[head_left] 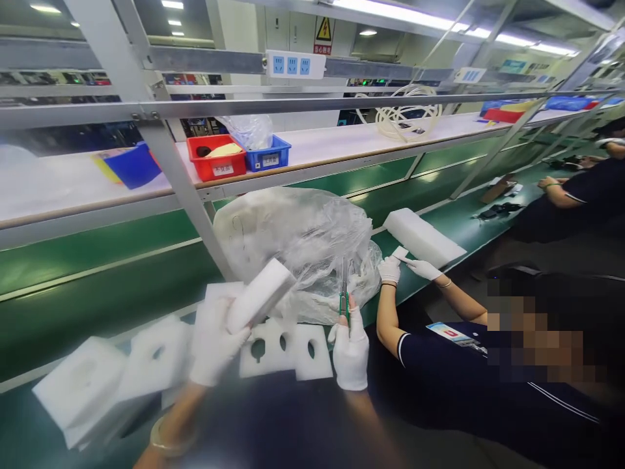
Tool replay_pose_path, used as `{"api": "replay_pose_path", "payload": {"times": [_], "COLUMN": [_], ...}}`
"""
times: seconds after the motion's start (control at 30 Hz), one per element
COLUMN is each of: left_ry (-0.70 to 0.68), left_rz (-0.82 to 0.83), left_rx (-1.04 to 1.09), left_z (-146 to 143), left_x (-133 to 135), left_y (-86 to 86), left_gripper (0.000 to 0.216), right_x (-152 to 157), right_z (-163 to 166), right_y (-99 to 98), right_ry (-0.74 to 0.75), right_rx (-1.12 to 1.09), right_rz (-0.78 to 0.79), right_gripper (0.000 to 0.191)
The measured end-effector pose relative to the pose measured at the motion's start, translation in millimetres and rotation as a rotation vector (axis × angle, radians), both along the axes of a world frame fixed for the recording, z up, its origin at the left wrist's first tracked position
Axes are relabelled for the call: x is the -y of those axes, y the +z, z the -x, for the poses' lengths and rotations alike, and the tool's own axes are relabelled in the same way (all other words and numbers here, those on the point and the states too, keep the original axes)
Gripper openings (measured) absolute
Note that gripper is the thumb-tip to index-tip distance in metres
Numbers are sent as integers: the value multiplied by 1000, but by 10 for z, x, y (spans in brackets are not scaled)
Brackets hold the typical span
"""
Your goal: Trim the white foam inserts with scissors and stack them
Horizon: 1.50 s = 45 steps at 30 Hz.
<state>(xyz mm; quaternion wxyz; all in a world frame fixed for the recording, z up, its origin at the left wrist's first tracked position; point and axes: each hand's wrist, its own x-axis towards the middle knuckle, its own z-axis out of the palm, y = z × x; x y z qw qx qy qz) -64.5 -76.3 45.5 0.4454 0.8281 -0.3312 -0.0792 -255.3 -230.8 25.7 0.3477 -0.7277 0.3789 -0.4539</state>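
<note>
My left hand [217,345], in a white glove, is closed around a white foam block [262,294] held up and tilted. In my gloved right hand [350,352] is a green utility knife [344,296], its blade pointing up. Below and between my hands stand foam pieces with cut-out holes [313,352]. Thicker foam blocks [81,384] sit on the green bench to the left of my left hand. Just beyond both hands lies a large clear plastic bag [297,234], crumpled, with pale contents I cannot make out.
A co-worker's gloved hands [407,266] hold a small white piece at the right, near a long foam block [424,237]. Slanted metal posts [188,202] rise before the shelf, which carries a red bin [216,158], a blue bin [267,154] and coiled tubing [407,117].
</note>
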Motion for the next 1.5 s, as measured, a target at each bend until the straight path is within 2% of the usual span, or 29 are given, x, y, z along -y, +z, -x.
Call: {"api": "replay_pose_path", "payload": {"times": [0.07,0.13,0.2,0.27,0.4,0.6,0.7,0.8,0.97,1.17,1.27,1.5], "left_ry": [4,-12,-11,-17,-51,-112,-156,-145,-203,-116,-130,-44], "left_rz": [-73,-96,-104,-106,-100,-54,-16,-18,53,53,61,41], "left_rx": [218,327,382,438,556,633,620,576,485,434,375,228], "left_z": [-68,-73,-37,6,38,27,11,-5,-18,-70,-80,-115], "left_x": [-29,-38,-33,-29,-67,-155,-179,-187,-188,-211,-214,-229], "left_y": [-17,-40,-58,-63,-60,-72,-52,-26,-56,-53,-58,-108], "left_gripper": [43,40,40,41,43,44,43,37,34,35,34,31], "right_x": [-82,-217,-367,-490,-600,-658,-691,-709,-719,-756,-766,-809], "right_z": [17,-4,-56,-113,-167,-197,-200,-187,-196,-180,-213,-292], "right_y": [43,97,142,158,111,51,84,142,212,228,177,77], "right_ry": [78,235,349,374,319,289,297,335,339,340,326,316], "right_rx": [-76,-149,-231,-320,-438,-502,-526,-580,-703,-734,-742,-728], "right_rz": [209,395,504,556,579,611,598,554,481,490,499,548], "right_gripper": [42,43,46,46,42,41,41,44,48,47,47,45]}}
